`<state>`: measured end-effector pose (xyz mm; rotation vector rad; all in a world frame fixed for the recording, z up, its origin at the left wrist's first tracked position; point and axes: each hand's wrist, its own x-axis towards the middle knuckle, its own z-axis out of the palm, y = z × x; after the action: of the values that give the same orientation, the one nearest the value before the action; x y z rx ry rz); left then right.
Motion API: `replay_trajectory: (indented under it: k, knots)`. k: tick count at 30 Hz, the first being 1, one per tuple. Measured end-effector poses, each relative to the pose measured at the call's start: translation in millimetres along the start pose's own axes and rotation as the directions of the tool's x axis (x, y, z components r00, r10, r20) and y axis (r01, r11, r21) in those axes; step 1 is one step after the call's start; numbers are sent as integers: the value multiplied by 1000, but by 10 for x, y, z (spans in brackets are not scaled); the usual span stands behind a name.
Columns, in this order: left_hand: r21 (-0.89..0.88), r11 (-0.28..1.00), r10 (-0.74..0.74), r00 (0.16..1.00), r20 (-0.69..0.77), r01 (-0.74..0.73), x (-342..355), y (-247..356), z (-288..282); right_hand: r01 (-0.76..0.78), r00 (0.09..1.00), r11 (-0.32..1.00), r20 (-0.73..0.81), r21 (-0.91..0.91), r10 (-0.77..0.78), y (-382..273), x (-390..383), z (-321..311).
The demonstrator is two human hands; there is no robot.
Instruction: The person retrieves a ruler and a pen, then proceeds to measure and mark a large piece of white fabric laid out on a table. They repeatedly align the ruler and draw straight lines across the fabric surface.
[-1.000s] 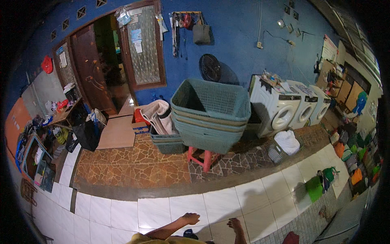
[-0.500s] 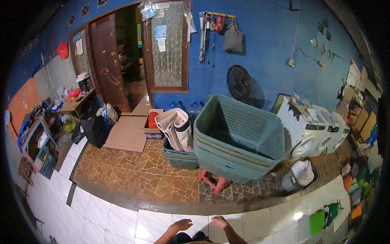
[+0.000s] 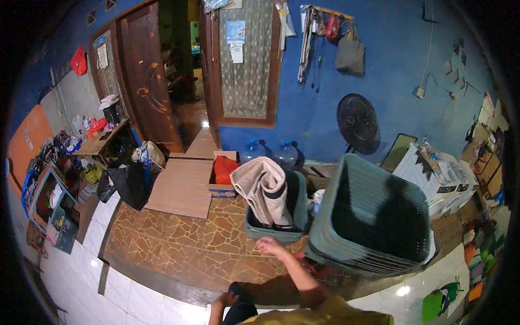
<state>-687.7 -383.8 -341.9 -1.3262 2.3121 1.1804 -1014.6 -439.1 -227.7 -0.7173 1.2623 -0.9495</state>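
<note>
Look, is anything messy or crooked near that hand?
Yes. A beige towel hangs crumpled over the rim of the small laundry basket, close to the right hand. The big stack of baskets beside it leans tilted.

2 hands: left hand (image 3: 226,298), right hand (image 3: 269,246). 2 water jugs (image 3: 253,150) by the blue wall. 1 fan (image 3: 357,123). 1 stack of teal baskets (image 3: 374,219), 1 smaller basket (image 3: 277,211) holding 1 folded towel (image 3: 264,187). 1 cardboard sheet (image 3: 183,187).
</note>
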Motion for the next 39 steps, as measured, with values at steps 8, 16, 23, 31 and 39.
replay_trajectory:
  k: [8, 16, 23, 31, 39]
  knots:
    - [60, 995, -64, 983, -170, 75, 1025, -884, -2318, 287, 937, 942, -152, -174, -313, -2076, 1693, -478]
    - [53, 998, 39, 997, -73, -35, 2843, -1070, -3684, 328, 835, 885, -338, -331, -435, -4182, 2527, -1451]
    - [16, 995, 104, 986, -134, -103, 4010, -806, -4629, 421, 721, 856, -461, -301, -517, -5664, 3694, -2547]
    - [-9, 990, 140, 987, -78, -141, 5458, -436, -5416, 485, 545, 794, -584, -366, -602, -7197, 4930, -3582]
    - [11, 956, 295, 956, 1, -295, 7271, 521, -6556, 279, 357, 621, -521, -733, -775, -8627, 5726, -4281]
